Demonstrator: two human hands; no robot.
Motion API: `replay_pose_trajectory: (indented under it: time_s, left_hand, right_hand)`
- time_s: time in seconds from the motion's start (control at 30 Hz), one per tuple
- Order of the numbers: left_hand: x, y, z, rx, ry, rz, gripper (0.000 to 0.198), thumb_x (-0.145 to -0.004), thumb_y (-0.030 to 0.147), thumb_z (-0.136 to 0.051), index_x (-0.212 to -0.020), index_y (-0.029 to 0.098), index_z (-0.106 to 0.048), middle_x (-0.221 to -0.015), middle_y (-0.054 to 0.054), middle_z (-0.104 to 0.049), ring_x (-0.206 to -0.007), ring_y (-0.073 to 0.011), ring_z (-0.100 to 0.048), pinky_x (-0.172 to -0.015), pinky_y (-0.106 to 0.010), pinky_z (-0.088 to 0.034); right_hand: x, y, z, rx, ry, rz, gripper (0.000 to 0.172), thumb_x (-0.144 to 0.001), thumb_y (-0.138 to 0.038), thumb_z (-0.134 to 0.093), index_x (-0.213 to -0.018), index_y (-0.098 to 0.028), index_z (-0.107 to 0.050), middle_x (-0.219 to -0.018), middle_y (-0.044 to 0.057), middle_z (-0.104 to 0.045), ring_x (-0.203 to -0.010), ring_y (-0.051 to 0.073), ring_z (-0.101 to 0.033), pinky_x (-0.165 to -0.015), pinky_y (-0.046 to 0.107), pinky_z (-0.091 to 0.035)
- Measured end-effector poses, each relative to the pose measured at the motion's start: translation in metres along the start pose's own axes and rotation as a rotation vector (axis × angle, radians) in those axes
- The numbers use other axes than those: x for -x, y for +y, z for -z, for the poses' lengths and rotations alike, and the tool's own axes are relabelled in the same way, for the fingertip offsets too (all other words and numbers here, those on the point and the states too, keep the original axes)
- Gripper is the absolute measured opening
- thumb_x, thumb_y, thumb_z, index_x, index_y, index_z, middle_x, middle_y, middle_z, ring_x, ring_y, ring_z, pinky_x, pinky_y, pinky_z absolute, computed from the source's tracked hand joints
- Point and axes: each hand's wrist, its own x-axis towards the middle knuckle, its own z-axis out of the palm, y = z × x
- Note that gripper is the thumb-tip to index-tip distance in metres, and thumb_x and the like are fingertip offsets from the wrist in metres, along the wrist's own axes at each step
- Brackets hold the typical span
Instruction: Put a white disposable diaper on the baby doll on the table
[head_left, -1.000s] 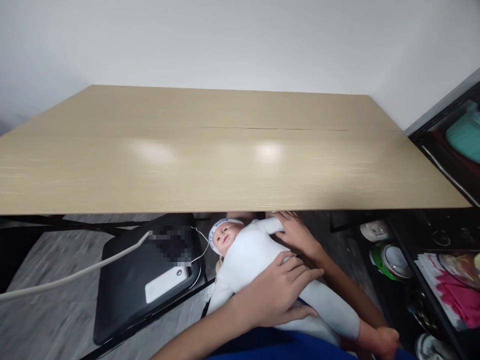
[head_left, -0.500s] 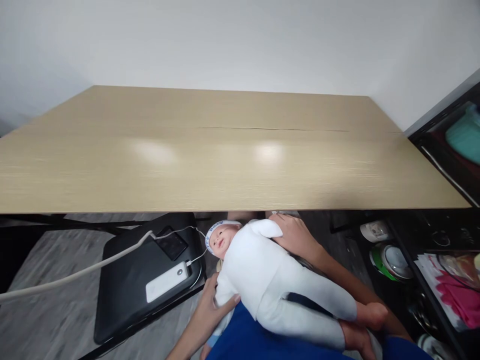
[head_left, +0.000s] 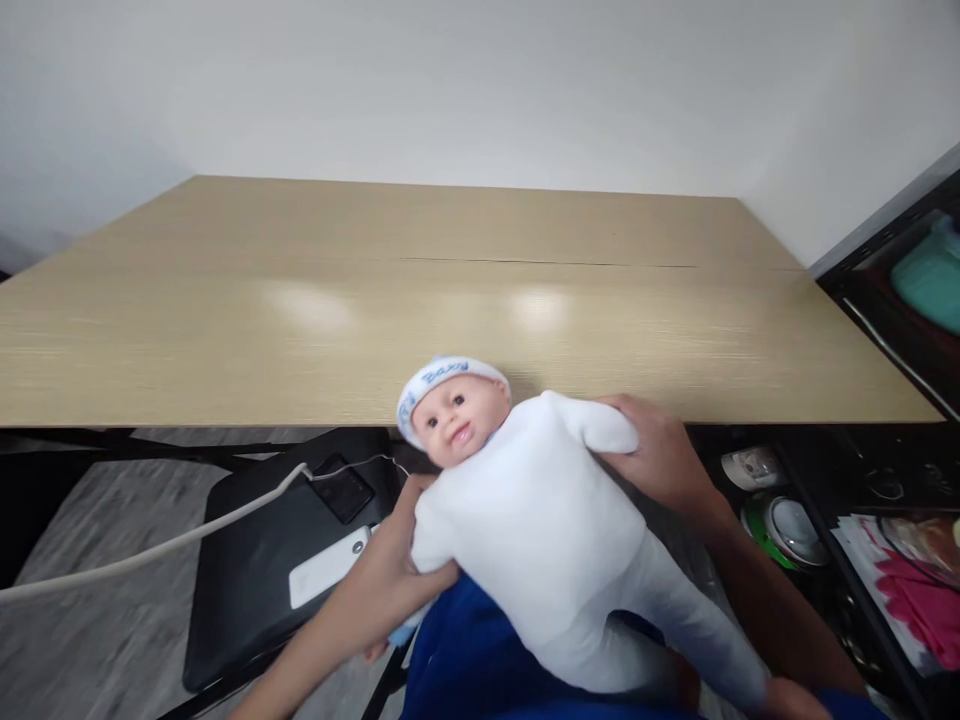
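Observation:
A baby doll (head_left: 525, 520) in a white suit and a white cap with blue lettering lies face up, tilted, over my lap, its head in front of the table's near edge. My left hand (head_left: 409, 555) grips the doll at its arm on the left side, thumb on the front. On the other side my right hand (head_left: 660, 450) holds the doll by its other arm and side, with some fingers hidden behind it. The doll's legs reach toward the lower right.
A wooden table (head_left: 465, 320) spans the view. At lower left, a black stool (head_left: 247, 590) bears a white power bank (head_left: 328, 570), a dark phone (head_left: 343, 488) and a cable. A black shelf (head_left: 817, 510) with cans and pink cloth stands at right.
Both hands have raised the doll up toward the camera, and its head now overlaps the table's near edge. It looks larger, and its body has shifted slightly.

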Motion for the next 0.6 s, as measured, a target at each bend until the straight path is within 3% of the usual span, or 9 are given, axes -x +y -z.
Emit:
replay_pose_trajectory:
  time_s: [0.13,0.3,0.47,0.6]
  left_hand:
    - [-0.056,0.041,0.036,-0.116,-0.028,-0.107,0.061,-0.082,0.045,-0.073,-0.134,0.023,-0.051,-0.115,-0.005,-0.075,-0.100,-0.0307,-0.075,-0.085,-0.038,-0.059]
    - [-0.130,0.071,0.067,-0.246,-0.083,-0.174,0.065,-0.080,0.049,-0.076,-0.135,0.019,-0.058,-0.120,-0.009,-0.076,-0.106,-0.0312,-0.073,-0.086,-0.038,-0.058]
    - [-0.183,0.080,0.081,-0.356,-0.091,-0.209,0.061,-0.082,0.052,-0.072,-0.131,0.016,-0.065,-0.126,-0.012,-0.077,-0.111,-0.0317,-0.072,-0.091,-0.039,-0.056]
    - [-0.202,0.069,0.084,-0.432,-0.051,-0.188,0.067,-0.081,0.055,-0.074,-0.136,0.019,-0.065,-0.126,-0.012,-0.079,-0.110,-0.0343,-0.075,-0.088,-0.040,-0.054]
  right_hand:
    - [-0.022,0.011,0.015,0.109,0.128,-0.043,0.024,-0.094,-0.042,-0.072,-0.109,-0.025,-0.079,-0.100,0.005,-0.083,-0.086,0.025,-0.074,-0.075,0.033,-0.052]
    - [-0.055,0.035,0.020,0.255,0.214,-0.094,0.026,-0.093,-0.049,-0.074,-0.095,-0.023,-0.075,-0.085,0.004,-0.079,-0.075,0.023,-0.068,-0.066,0.030,-0.041]
    - [-0.080,0.064,0.016,0.338,0.208,-0.126,0.032,-0.094,-0.055,-0.073,-0.095,-0.023,-0.075,-0.086,0.006,-0.079,-0.076,0.026,-0.070,-0.064,0.031,-0.037]
    - [-0.084,0.082,0.012,0.312,0.132,-0.118,0.035,-0.096,-0.058,-0.072,-0.103,-0.024,-0.077,-0.095,0.008,-0.082,-0.083,0.029,-0.074,-0.067,0.034,-0.043]
